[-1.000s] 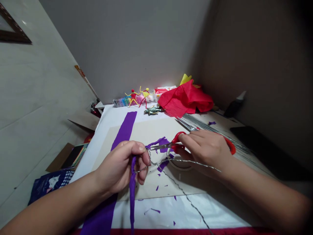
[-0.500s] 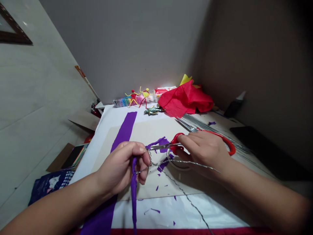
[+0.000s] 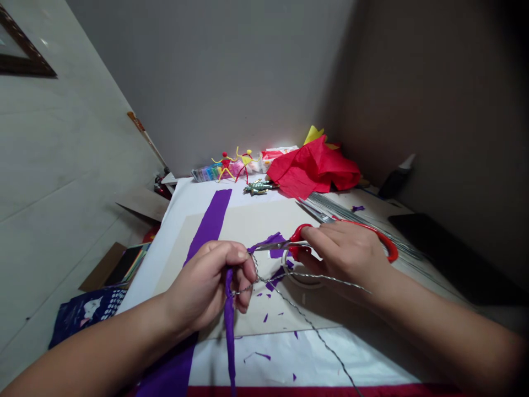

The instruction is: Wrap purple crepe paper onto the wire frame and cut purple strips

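Observation:
My left hand [image 3: 209, 284] is closed in a pinch on a twisted wire figure [image 3: 264, 277] with a narrow purple crepe strip [image 3: 230, 331] hanging down from the fingers. My right hand [image 3: 345, 251] grips red-handled scissors [image 3: 384, 242]. Their blades [image 3: 270, 246] point left and meet a purple paper end right beside my left thumb. Long wire ends run right and toward the near table edge. A tape roll [image 3: 300, 278] lies partly hidden under my right hand.
A long purple paper strip [image 3: 210, 220] lies on a beige board [image 3: 248, 220] over white sheet. Purple scraps litter the board. Red crepe paper [image 3: 314, 165], small wire figures [image 3: 235, 162], a wire bundle [image 3: 372, 220] and a dark flat device [image 3: 446, 248] sit at the back and right.
My left hand has shifted slightly down and right with the wire and strip. The scissors stay at the purple paper end; my right hand has barely moved.

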`<state>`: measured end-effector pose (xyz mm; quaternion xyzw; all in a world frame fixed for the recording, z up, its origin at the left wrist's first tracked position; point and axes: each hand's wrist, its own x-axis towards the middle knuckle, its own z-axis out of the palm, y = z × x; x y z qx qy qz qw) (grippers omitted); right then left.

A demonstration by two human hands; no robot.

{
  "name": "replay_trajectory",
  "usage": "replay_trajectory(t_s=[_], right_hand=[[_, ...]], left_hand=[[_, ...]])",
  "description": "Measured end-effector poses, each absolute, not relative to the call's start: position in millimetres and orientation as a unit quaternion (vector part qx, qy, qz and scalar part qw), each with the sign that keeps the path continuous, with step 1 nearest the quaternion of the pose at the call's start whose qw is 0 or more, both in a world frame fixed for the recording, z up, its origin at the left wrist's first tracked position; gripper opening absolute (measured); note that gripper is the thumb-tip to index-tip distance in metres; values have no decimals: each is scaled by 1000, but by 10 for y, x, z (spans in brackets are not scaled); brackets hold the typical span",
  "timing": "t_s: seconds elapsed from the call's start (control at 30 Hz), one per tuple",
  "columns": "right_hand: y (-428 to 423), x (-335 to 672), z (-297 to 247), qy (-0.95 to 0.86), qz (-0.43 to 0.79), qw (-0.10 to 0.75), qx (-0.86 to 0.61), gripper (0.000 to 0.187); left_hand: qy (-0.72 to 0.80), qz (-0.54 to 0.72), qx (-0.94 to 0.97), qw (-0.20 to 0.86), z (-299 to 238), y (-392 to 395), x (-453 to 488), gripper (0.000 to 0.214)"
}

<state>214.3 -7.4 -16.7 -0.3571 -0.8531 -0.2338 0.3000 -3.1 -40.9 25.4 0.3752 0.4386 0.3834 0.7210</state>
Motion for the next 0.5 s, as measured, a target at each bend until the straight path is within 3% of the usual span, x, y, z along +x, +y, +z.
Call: replay_trajectory(t_s=[0.5], right_hand=[[-109,2134,-203,-862,-193,290,-368,12]], left_hand=[[441,393,409,696,221,-410,-34,23]])
